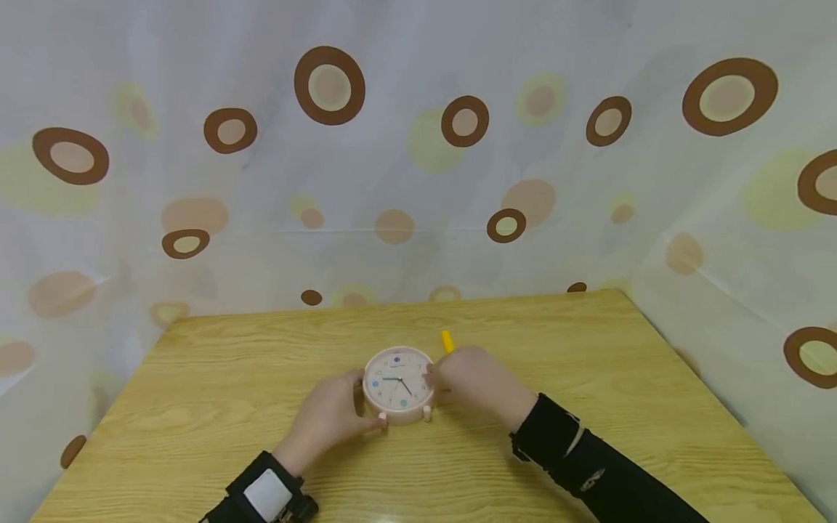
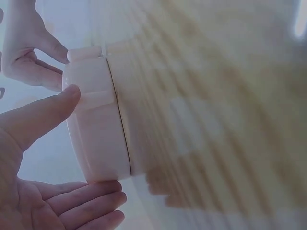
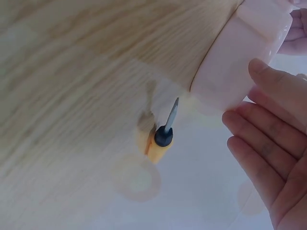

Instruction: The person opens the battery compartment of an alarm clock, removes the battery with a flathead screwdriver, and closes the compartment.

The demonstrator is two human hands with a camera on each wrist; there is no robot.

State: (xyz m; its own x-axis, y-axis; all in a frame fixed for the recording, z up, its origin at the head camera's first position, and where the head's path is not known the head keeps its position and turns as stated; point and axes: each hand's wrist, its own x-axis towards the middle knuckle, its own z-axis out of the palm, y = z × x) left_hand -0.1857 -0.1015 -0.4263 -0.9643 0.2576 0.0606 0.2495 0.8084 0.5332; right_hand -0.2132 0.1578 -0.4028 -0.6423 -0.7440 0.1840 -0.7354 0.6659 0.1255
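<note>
A round pale pink clock (image 1: pixel 397 396) lies face up on the wooden table, its two small feet pointing toward me. My left hand (image 1: pixel 329 412) holds it from the left, with the thumb by one foot and the fingers along the side, as the left wrist view shows. On the opposite side my right hand (image 1: pixel 480 383) grips the rim, thumb over the front edge and fingers against the side wall. Just beyond that hand lies a screwdriver (image 3: pixel 163 138) with a yellow handle, black collar and metal shaft; the right hand partly hides it in the head view.
The wood-grain table (image 1: pixel 229 392) spreads out around the clock on both sides. Behind it and along its right side hangs a pale curtain (image 1: pixel 392 174) with brown and yellow circles.
</note>
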